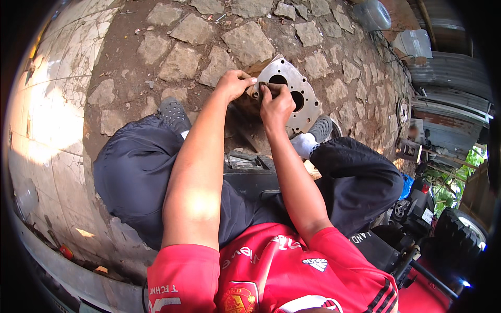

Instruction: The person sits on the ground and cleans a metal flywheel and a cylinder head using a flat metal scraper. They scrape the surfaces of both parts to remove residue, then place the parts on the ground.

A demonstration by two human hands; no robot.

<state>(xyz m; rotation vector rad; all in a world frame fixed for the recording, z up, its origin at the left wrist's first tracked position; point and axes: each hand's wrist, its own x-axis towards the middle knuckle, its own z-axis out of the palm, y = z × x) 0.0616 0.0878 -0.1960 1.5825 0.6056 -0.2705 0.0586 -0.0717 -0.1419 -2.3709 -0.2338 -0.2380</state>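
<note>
A grey metal engine block (308, 107) with a flat machined face stands on the ground between my feet. Two large round bores and several small bolt holes pierce that face. At its upper left edge is my left hand (234, 85), thumb and fingertips pinched together by the rim. Whatever may lie between them is too small to name. My right hand (278, 106) rests on the face beside the bores, its fingers closed and pressed down. Something small and dark shows by those fingertips, but I cannot make out what it is.
Rough paving stones (248, 41) set in dirt surround the block. My left shoe (174, 116) and right shoe (320, 128) flank it. Pale tiles (57, 104) run along the left. At the right are a black tyre (459, 233) and a clear plastic container (372, 15).
</note>
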